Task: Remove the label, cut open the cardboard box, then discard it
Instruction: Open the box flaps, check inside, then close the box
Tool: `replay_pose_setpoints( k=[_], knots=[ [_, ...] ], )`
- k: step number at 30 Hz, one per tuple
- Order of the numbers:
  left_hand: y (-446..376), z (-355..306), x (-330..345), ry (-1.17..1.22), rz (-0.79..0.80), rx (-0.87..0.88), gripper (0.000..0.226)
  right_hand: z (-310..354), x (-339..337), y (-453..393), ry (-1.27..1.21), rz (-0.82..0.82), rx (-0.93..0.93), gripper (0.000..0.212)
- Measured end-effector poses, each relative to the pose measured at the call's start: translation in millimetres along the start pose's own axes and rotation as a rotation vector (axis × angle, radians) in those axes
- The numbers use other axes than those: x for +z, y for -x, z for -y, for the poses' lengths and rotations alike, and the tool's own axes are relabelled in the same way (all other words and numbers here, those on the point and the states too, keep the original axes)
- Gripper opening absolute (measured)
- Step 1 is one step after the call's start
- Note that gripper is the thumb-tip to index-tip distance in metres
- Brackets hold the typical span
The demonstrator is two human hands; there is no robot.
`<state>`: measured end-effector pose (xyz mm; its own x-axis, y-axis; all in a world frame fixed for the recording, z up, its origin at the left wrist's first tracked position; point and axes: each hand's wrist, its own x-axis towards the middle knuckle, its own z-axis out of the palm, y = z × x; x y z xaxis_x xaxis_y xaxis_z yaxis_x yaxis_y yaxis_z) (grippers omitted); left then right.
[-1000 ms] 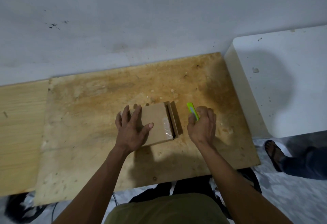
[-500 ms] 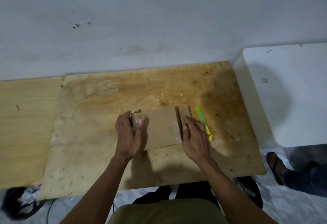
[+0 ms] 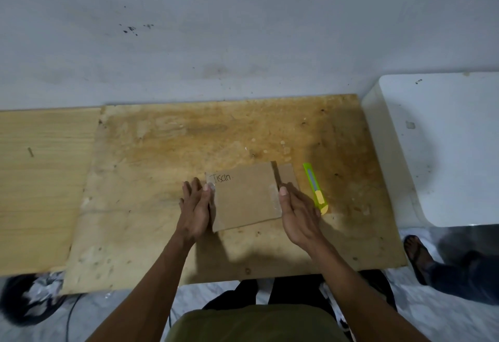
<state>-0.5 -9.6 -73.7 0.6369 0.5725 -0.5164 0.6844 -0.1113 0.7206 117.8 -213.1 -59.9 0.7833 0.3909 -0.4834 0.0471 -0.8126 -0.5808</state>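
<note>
A flat brown cardboard box [image 3: 244, 198] lies on the stained plywood board [image 3: 162, 179], with handwriting on its top near the far left corner. Clear tape [image 3: 275, 198] runs along its right edge, and a flap [image 3: 286, 174] lies open beyond that edge. My left hand [image 3: 195, 206] is pressed against the box's left side, thumb on the top corner. My right hand [image 3: 298, 210] holds the right side, thumb on the taped edge. A green and yellow utility cutter [image 3: 314, 186] lies on the board just right of my right hand, untouched.
A white block [image 3: 445, 152] stands to the right of the board. Another person's sandalled foot [image 3: 415, 255] is on the floor at the lower right. A lighter wooden surface [image 3: 40, 179] adjoins the board on the left. A dark bundle [image 3: 24, 298] lies on the floor at the lower left.
My right hand has set the cutter down and moved to the box's right edge. My left hand slid off the box's top to its left side, uncovering the handwriting.
</note>
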Motion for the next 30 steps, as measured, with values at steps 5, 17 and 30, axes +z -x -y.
replay_pose_setpoints(
  k=[5, 17, 30],
  knots=[
    [8, -6, -6, 0.235, -0.101, -0.049, 0.053, 12, -2, 8, -0.217, 0.027, 0.052, 0.065],
    [3, -47, -22, 0.611, -0.17, -0.183, 0.05, 21, -27, 8, -0.317, -0.095, -0.263, 0.048],
    [-8, -78, -21, 0.446, -0.221, 0.141, 0.053, 62, -54, -68, -0.083, -0.455, -0.251, 0.037]
  ],
)
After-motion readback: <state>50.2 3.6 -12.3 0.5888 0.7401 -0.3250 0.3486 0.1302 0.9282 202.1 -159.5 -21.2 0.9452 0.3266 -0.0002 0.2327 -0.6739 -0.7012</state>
